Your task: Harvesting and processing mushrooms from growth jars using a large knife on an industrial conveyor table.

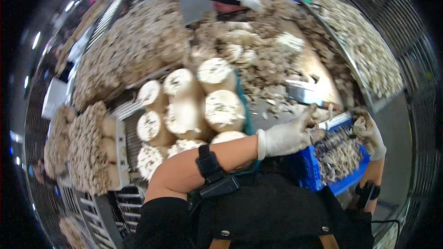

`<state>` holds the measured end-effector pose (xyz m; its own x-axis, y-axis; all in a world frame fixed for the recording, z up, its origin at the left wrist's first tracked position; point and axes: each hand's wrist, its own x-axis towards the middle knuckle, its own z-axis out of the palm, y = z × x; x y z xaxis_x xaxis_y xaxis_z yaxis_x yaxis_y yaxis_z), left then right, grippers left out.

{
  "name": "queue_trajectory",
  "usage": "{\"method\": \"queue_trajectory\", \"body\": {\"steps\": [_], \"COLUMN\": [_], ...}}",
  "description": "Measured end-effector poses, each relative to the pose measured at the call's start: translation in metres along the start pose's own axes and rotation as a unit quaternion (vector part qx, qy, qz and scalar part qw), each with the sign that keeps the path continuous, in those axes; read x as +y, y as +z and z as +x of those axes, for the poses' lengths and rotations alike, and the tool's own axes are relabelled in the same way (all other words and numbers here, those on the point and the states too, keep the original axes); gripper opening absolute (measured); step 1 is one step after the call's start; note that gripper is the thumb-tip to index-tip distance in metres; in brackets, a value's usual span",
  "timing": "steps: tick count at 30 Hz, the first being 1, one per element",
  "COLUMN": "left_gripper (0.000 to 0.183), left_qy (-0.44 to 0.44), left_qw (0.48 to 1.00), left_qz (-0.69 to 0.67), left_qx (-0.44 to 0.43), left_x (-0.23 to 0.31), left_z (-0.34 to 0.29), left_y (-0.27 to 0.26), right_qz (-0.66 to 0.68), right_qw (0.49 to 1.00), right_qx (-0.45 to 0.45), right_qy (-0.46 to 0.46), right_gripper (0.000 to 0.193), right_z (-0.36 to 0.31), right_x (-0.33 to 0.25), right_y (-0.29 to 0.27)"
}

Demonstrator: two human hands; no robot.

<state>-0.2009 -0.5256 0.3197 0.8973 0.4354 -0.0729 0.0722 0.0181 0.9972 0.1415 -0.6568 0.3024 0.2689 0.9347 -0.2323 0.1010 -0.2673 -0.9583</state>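
My left hand (288, 138), in a white glove with soiled fingertips, reaches to the near left corner of a blue crate (315, 168). Its thumb and fingers are apart, and pale mushroom stems (328, 113) show just beyond them. Cut grey-white mushrooms (341, 159) fill much of the crate. Gloved too, my right hand (371, 136) is at the crate's far right corner, its fingers curled; whatever lies in them is blurred. A broad metal blade (303, 93) with a brown handle rests on the worktop beyond my left hand.
Mushroom clusters (267, 60) heap across the worktop. To the left stand several round mushroom blocks (224, 109) with white tops, beside racks of grey-brown mushrooms (134, 41). A long tray of pale mushrooms (360, 37) runs along the right. Opposite, a person's gloved hand (250, 2) touches the heap.
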Motion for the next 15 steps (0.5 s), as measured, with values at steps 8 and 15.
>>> {"method": "queue_trajectory", "body": {"steps": [8,15], "left_gripper": [0.046,0.051], "left_qy": [-0.063,-0.016], "left_qw": [0.96,0.66], "left_qz": [0.003,0.015], "left_qx": [0.273,0.751], "left_x": [-0.006,-0.066], "left_z": [-0.087,-0.393], "left_y": [-0.129,-0.214], "right_qz": [-0.225,-0.175], "right_qw": [0.95,0.978], "right_qx": [0.213,-0.093], "right_qy": [-0.031,-0.07], "right_gripper": [0.032,0.021], "right_z": [-0.034,0.085], "right_x": [0.136,0.127], "right_y": [-0.094,0.08]}}
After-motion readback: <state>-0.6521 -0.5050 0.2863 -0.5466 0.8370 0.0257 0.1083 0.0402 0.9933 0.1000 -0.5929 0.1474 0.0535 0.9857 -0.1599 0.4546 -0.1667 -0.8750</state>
